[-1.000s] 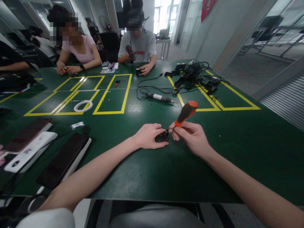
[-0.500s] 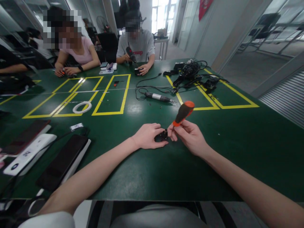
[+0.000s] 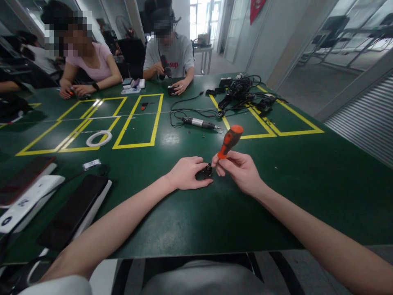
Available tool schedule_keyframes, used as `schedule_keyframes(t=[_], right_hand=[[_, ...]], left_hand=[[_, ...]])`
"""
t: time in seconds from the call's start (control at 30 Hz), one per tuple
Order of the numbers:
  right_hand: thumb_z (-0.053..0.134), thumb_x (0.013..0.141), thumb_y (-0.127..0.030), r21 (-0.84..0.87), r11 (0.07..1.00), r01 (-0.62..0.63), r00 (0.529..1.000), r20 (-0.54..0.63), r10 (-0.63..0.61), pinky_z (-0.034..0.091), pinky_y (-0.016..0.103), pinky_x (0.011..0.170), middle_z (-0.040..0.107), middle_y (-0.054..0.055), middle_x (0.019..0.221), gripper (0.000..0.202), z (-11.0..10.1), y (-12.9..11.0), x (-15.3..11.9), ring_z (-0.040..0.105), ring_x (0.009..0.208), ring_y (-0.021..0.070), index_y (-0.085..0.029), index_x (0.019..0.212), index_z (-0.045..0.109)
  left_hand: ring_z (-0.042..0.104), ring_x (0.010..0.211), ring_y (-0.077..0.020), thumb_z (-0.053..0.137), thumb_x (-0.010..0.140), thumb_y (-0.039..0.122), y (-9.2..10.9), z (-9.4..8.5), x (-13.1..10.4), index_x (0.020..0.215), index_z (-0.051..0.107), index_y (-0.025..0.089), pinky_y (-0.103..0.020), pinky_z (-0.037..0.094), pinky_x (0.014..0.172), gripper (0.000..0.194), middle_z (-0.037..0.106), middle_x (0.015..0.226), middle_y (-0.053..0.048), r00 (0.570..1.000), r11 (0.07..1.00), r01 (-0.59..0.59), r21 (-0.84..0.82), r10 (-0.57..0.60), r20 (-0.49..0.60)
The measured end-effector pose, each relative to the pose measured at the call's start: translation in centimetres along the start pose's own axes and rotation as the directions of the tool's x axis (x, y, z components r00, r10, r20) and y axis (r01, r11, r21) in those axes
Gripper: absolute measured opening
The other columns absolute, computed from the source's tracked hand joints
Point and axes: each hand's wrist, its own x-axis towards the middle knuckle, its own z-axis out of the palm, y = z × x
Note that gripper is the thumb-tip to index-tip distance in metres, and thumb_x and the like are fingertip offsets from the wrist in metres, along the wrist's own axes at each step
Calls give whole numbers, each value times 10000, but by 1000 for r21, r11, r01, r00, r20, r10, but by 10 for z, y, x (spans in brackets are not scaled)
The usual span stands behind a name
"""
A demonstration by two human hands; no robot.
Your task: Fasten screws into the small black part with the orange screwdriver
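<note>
My right hand point(image 3: 241, 170) is closed around a screwdriver point(image 3: 231, 141) with an orange and dark grey handle. The handle leans up and to the right, and its tip is hidden by my fingers. Thumb and fingers of my left hand point(image 3: 192, 173) curl round a small black part point(image 3: 208, 171) on the green table. That part has a short upright piece on top; its exact kind is too small to make out. The two hands are close together, with the screwdriver just right of the black part.
Beyond my hands lie a corded electric screwdriver point(image 3: 201, 123) and a heap of black cables point(image 3: 242, 94). To the left are a white ring of tape point(image 3: 99, 138), a black phone point(image 3: 75, 211) and a white power strip point(image 3: 29, 203). Two people sit across the table point(image 3: 172, 229).
The whole view has shifted, so things appear slightly further left. My left hand keeps its hold on the black part, and the screwdriver stays in my right hand beside it.
</note>
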Motion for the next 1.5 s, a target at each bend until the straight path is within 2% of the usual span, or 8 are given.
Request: schedule_keyframes(t=[0.17, 0.37, 0.53, 0.63, 0.83, 1.1, 1.33, 1.5], right_hand=[[851, 821, -486, 102, 995, 10, 1000, 22, -13, 500, 272, 551, 730, 8, 743, 322, 1, 3, -1, 570, 543, 113, -214, 929, 717], [883, 791, -441, -26, 999, 23, 999, -40, -24, 484, 274, 527, 724, 26, 689, 295, -2, 1, 0, 556, 525, 116, -194, 734, 732], [782, 875, -536, -16, 1000, 18, 1000, 9, -18, 509, 306, 570, 706, 23, 716, 343, -2, -1, 1, 549, 528, 118, -195, 842, 773], [818, 851, -502, 48, 999, 1, 999, 33, -3, 514, 283, 554, 725, 14, 738, 324, 0, -1, -1, 576, 546, 120, -208, 959, 735], [868, 798, -476, -96, 995, 8, 1000, -29, -11, 520, 293, 558, 716, 28, 735, 319, -1, -5, -2, 572, 572, 131, -209, 751, 700], [789, 881, -507, 46, 999, -16, 999, 48, 13, 501, 286, 553, 702, 5, 732, 318, 0, -2, -4, 555, 534, 117, -215, 986, 721], [852, 813, -494, -85, 996, -11, 1000, -20, 9, 491, 288, 531, 719, 35, 756, 338, -2, -6, -4, 543, 548, 123, -203, 766, 687], [783, 883, -513, -33, 999, -7, 1000, 28, 8, 501, 309, 554, 671, 17, 709, 318, -2, -4, -4, 539, 531, 124, -202, 824, 752]], left_hand=[[618, 780, -185, 624, 936, 553, -1, 0, 1, 935, 690, 165, -300, 442, 682, 393, 626, 839, -38, 1000, 1000, -4, -6, 4, -6], [610, 761, -179, 610, 940, 572, 0, 0, 1, 951, 701, 166, -288, 432, 668, 416, 619, 812, -36, 1000, 1000, 1, 5, -1, 1], [629, 790, -187, 613, 942, 563, -1, 2, 1, 982, 703, 166, -299, 455, 695, 409, 647, 862, -47, 1000, 1000, -5, 4, 5, -17], [624, 777, -184, 615, 941, 564, 0, 2, 1, 955, 698, 171, -302, 450, 694, 401, 632, 834, -39, 1000, 1000, -6, 1, 6, -17], [622, 786, -193, 596, 946, 588, 2, 0, 2, 977, 703, 170, -312, 458, 688, 433, 621, 833, -42, 1000, 1000, 12, 6, -12, 9], [631, 787, -189, 631, 934, 566, 1, 2, 2, 985, 714, 176, -302, 459, 705, 402, 641, 858, -45, 1000, 1000, -4, -9, 3, -16], [616, 780, -187, 600, 945, 585, 2, 0, 2, 985, 708, 174, -305, 446, 679, 427, 614, 826, -36, 1000, 1000, 0, -14, 0, -2], [628, 788, -187, 628, 936, 570, 2, 0, 1, 992, 716, 182, -298, 450, 693, 402, 637, 845, -40, 1000, 1000, 6, -24, -6, -11]])
